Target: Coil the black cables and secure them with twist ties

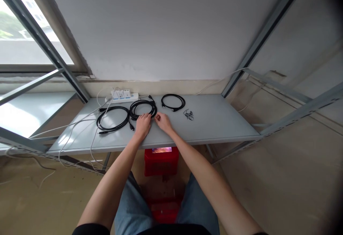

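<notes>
A coiled black cable (132, 110) lies in the middle of the grey shelf, a plug at its upper right and another at its lower left. My left hand (144, 123) is closed on the near side of this coil, with its fingers curled over the strands. At the coil's lower right edge my right hand (163, 121) is pinched shut, and what sits between its fingertips is too small to make out. Another coiled black cable (114, 130) rests to the left. A third black coil (184, 103) lies behind and right of my hands. Several thin black ties (189, 114) are bunched on the right.
A white power strip (125, 99) with adapters stands against the wall, and white cords (94, 140) trail over the shelf's left front edge. Metal posts (238, 74) frame the grey shelf (214, 124). Below it is a red stool (160, 163) with a lit screen on top.
</notes>
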A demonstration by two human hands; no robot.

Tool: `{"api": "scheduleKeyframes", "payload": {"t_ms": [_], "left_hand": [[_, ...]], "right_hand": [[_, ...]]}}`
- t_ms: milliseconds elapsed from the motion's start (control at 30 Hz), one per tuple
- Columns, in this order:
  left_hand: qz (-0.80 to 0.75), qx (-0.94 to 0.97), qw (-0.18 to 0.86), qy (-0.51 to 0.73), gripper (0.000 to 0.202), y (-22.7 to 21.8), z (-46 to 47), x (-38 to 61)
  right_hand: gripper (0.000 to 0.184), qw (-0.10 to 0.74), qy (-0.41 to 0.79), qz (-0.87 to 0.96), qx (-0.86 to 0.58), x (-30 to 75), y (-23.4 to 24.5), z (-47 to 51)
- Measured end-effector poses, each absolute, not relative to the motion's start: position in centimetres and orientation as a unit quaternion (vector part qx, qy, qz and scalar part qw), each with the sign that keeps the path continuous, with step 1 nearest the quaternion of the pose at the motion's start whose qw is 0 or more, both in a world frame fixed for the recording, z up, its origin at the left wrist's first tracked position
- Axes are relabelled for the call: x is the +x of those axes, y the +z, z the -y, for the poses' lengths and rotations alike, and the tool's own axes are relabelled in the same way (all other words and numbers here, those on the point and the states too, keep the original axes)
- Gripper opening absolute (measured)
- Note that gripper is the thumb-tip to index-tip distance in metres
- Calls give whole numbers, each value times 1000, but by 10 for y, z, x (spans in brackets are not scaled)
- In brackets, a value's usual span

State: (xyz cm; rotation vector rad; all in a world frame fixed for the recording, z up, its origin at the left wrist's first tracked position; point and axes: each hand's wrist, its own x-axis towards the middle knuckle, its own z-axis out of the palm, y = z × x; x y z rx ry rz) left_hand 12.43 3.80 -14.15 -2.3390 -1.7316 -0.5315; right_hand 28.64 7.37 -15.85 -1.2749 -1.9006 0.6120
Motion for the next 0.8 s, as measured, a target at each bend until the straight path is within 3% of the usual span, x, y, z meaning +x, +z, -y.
{"api": "scheduleKeyframes", "payload": {"t_ms": [133, 233, 400, 800], "left_hand": [[576, -790, 98, -185, 24, -145, -39, 122], [574, -789, 95, -195, 24, -148, -40, 120], [572, -791, 79, -202, 24, -147, -40, 120], [576, -790, 59, -200, 19, -140, -38, 119]], "right_hand": [[18, 312, 38, 825, -470, 284, -148, -56], [27, 233, -50, 864, -445, 280, -143, -45], [30, 170, -102, 872, -448, 274, -137, -39], [33, 129, -133, 870, -456, 254, -135, -40]]}}
